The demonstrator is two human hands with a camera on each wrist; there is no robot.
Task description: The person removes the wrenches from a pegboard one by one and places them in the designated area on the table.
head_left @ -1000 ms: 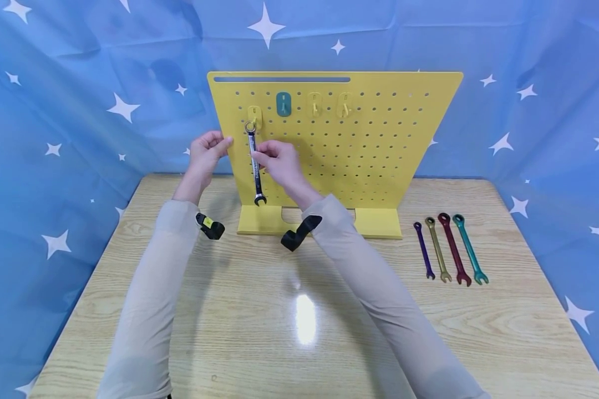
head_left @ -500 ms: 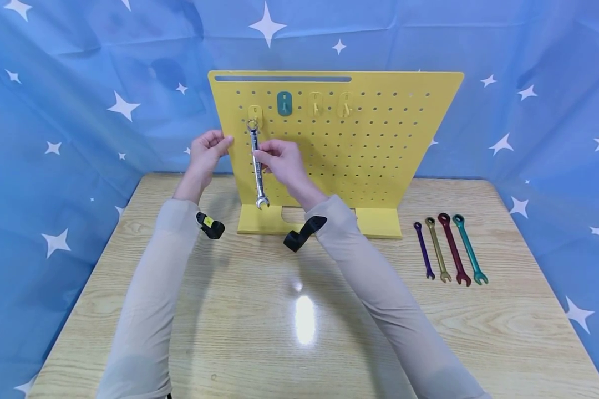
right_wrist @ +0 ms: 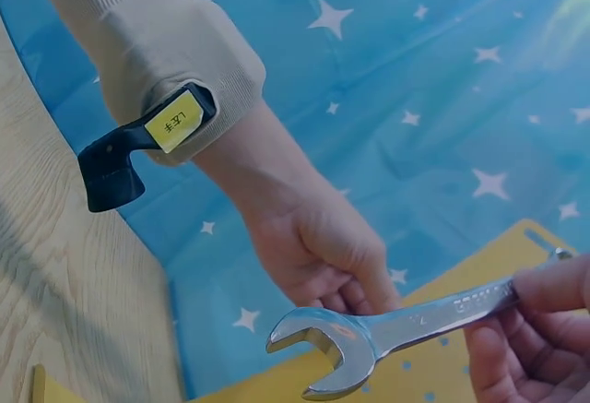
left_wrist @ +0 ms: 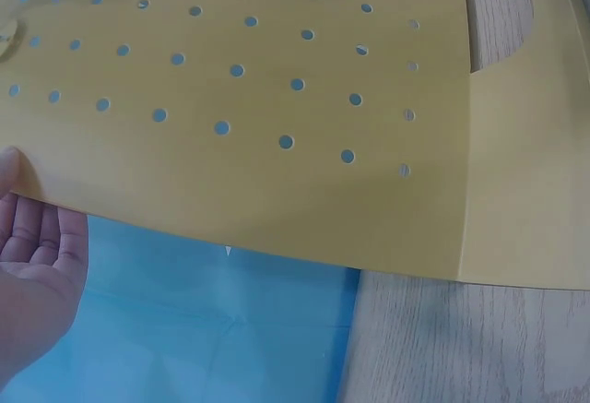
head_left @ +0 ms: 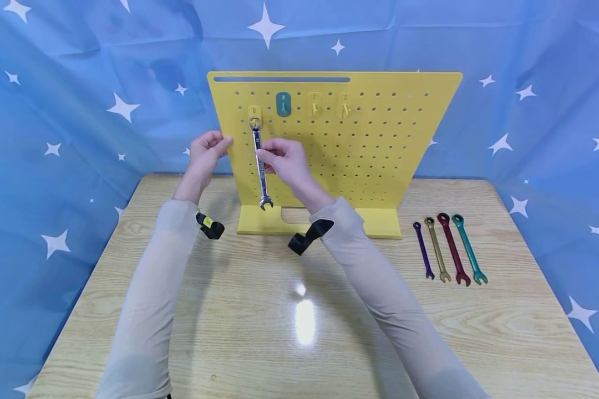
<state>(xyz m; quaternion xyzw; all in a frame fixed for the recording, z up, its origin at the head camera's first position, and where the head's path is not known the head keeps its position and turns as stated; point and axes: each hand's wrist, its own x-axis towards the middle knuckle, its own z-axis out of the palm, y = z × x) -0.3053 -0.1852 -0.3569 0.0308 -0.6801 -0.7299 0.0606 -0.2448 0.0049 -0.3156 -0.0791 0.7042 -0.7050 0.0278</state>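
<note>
My left hand [head_left: 204, 157] grips the left edge of the yellow pegboard [head_left: 409, 83]. In the left wrist view its thumb lies on the board's front, and the fingers are behind the edge. My right hand [head_left: 290, 163] pinches the middle of a silver combination wrench [head_left: 263, 185] between thumb and fingers. The wrench hangs nearly upright, its ring end up at the leftmost yellow hook [head_left: 254, 111] and its open end [right_wrist: 341, 357] down. Whether the ring sits over the hook's prong cannot be made out.
A teal hook [head_left: 283, 104] and two more yellow hooks, the nearer one [head_left: 314, 104] included, are on the board's upper part. Purple [head_left: 424, 252], gold [head_left: 437, 250], red [head_left: 453, 249] and teal wrenches [head_left: 470, 250] lie side by side on the wooden table [head_left: 239, 332]. A blue starry cloth [head_left: 105, 55] hangs behind.
My right hand has shifted slightly right with the wrench, bringing the ring end from the hook's left side to in front of it. My left hand has stayed on the board's edge.
</note>
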